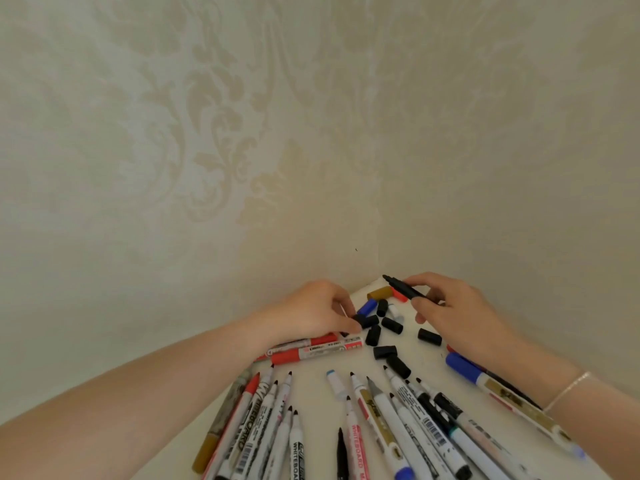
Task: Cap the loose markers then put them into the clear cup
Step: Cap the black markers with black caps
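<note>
"WHITEBOARD" on white marker (297, 455) | "WHITEBOARD" in red on pink-labelled marker (357, 445) | other print unreadable

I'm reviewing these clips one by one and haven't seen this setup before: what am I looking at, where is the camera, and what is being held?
There is no machine, just a person's bare hands, filmed by one wide-angle camera worn on the head and looking down at a white table in a wallpapered corner. Uncapped markers lie fanned out near the person, with loose black caps farther back. The right hand holds an uncapped black marker. The left hand pinches one black cap. No clear cup is in view.
</note>
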Demonstrator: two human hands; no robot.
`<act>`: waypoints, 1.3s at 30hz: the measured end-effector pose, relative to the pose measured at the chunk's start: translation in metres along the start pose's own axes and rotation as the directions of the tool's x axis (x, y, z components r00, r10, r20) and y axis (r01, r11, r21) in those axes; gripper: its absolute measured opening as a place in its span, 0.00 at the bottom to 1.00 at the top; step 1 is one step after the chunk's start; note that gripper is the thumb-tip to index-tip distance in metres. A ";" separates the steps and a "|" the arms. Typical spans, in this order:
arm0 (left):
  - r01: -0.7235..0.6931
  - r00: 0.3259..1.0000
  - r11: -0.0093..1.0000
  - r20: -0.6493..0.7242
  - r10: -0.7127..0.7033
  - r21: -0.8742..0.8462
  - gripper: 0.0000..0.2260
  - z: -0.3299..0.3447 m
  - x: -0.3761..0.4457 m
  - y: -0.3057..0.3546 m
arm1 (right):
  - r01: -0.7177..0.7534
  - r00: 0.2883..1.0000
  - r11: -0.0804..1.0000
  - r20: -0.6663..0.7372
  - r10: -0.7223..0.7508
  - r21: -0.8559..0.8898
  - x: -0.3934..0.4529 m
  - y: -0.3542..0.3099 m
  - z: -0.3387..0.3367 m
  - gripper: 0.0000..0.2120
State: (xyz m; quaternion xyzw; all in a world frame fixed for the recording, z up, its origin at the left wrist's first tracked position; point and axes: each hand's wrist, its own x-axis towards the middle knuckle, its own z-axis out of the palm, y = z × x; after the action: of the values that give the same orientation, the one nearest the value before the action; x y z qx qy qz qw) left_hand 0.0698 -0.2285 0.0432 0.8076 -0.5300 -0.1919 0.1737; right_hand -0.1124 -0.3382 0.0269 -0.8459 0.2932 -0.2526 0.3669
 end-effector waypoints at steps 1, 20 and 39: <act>-0.010 1.000 0.997 -0.018 0.012 0.079 0.11 0.006 0.001 0.000 | 0.001 1.000 1.000 -0.002 -0.001 -0.002 0.001 0.001 0.001 0.13; -0.222 0.956 0.746 -0.010 0.293 0.628 0.13 0.008 0.053 -0.019 | -0.101 0.993 0.994 0.052 0.102 -0.032 0.053 0.016 0.019 0.12; -0.277 0.950 0.828 0.008 0.313 0.488 0.12 0.009 0.060 -0.020 | -0.132 0.989 0.991 0.072 0.131 0.004 0.069 0.015 0.015 0.12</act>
State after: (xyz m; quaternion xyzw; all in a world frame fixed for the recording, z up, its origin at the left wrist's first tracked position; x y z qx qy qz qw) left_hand 0.1030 -0.2770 0.0186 0.7399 -0.6726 0.0051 0.0134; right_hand -0.0594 -0.3863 0.0212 -0.8318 0.3337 -0.1986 0.3966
